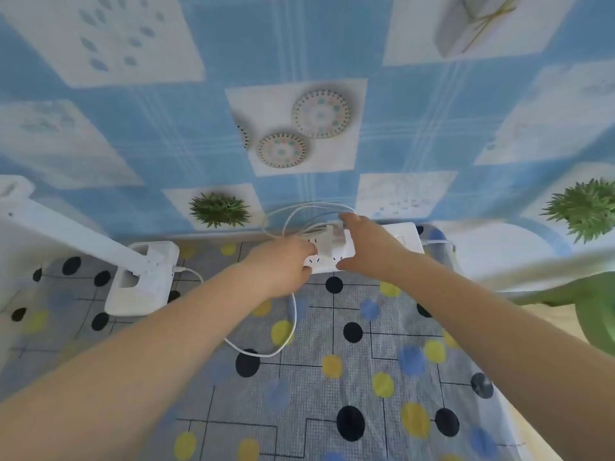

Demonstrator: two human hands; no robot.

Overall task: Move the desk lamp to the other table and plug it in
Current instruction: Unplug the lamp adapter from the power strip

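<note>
Lamp head (pixel 13 189) cut off left.

Dotted tablecloth (pixel 332 387): lamp (pixel 143 277), power strip (pixel 404 236).
</note>
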